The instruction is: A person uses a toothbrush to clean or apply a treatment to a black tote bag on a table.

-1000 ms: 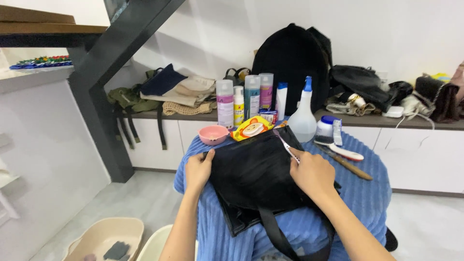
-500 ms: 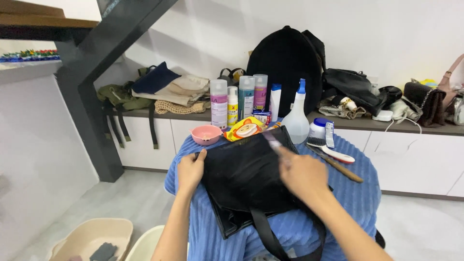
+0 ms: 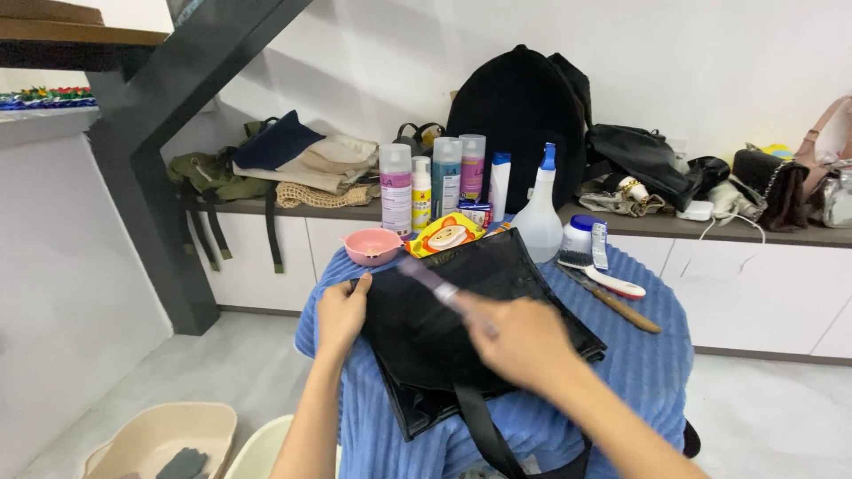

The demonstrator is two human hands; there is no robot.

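The flat black fabric tote bag (image 3: 461, 310) lies across the middle of my bench, a round top draped in a ribbed blue cloth (image 3: 657, 355), with its webbing strap hanging off the near edge. My left hand (image 3: 342, 312) presses down on the bag's left edge, fingers curled over the rim to pin it. My right hand (image 3: 519, 341) is closed around a slim pale toothbrush-like brush (image 3: 430, 279), whose head is blurred over the bag's upper left part. I judge the scrubbing to be mid-way: the bag shows no foam or wet patch I can make out, so I cannot tell how much is cleaned.

Along the bench's far edge stand a white spray bottle with a blue trigger (image 3: 539, 217), a row of tall spray cans and bottles (image 3: 435, 182), a yellow wipes pack (image 3: 446, 234) and a small pink bowl (image 3: 371, 246). At the far right lie a white bristle brush (image 3: 603, 270) and a wooden-handled tool (image 3: 617, 306).

Behind, a long white cabinet shelf (image 3: 754, 235) carries a large black backpack (image 3: 519, 115), handbags and folded cloth bags. On the grey floor at near left sits a beige plastic basin (image 3: 160, 439).
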